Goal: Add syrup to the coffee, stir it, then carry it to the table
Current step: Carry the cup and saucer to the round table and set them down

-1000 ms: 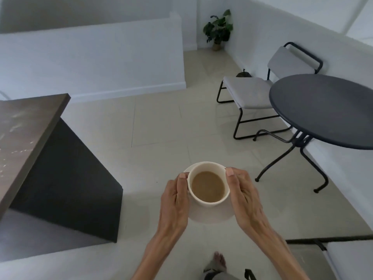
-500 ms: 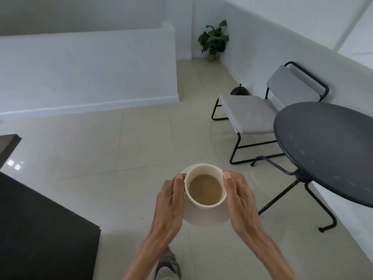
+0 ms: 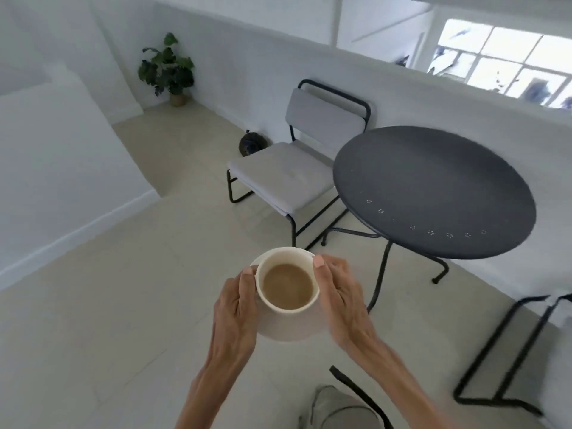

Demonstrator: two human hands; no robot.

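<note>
A cream cup (image 3: pixel 286 307) full of light brown coffee stands on a cream saucer (image 3: pixel 288 331), held in the air above the tiled floor. My left hand (image 3: pixel 236 308) grips the saucer's left side, thumb against the cup's rim. My right hand (image 3: pixel 342 300) grips the right side the same way. The round dark grey table (image 3: pixel 433 193) stands up and to the right of the cup, its top bare, its near edge a short way from my right hand.
A grey cushioned chair (image 3: pixel 284 168) with a black frame sits left of the table. Another black chair frame (image 3: pixel 507 360) stands at the lower right. A potted plant (image 3: pixel 167 69) fills the far corner. A white half wall (image 3: pixel 62 168) runs along the left.
I have walked on and turned right: the dark counter has left the view, the table is nearer and seen whole. Both hands keep the same hold on cup and saucer.
</note>
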